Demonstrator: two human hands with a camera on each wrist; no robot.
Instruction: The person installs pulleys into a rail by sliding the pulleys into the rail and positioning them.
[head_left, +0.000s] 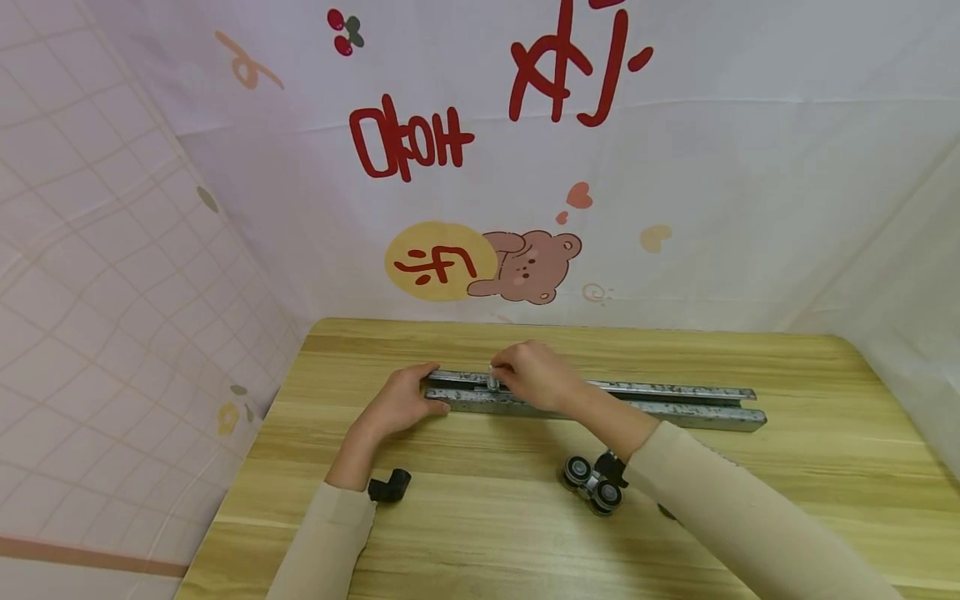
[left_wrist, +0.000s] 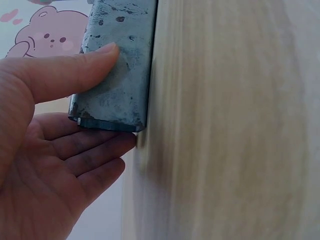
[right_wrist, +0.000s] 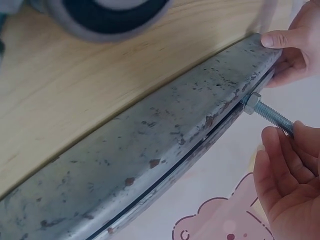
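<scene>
A long grey metal channel rail [head_left: 705,415], speckled with dark wear and slotted along its top, lies across the table. My left hand [head_left: 397,402] grips its left end. In the left wrist view the thumb [left_wrist: 95,62] presses the rail's side wall, with the other fingers behind and beyond the end. Out of the slot, near that end, stands a threaded bolt [right_wrist: 272,117] with a hex nut [right_wrist: 252,103] close to the slot. My right hand [head_left: 538,375] pinches the bolt's outer end. What sits inside the rail beneath the nut is hidden.
Nearer than the rail lies a roller trolley [head_left: 592,483] with black-rimmed wheels, partly behind the right sleeve. A black elbow-shaped piece [head_left: 390,486] lies beside the left forearm. A small dark thing [head_left: 667,512] peeks out under the right sleeve. Printed cloth [head_left: 675,167] hangs behind the table.
</scene>
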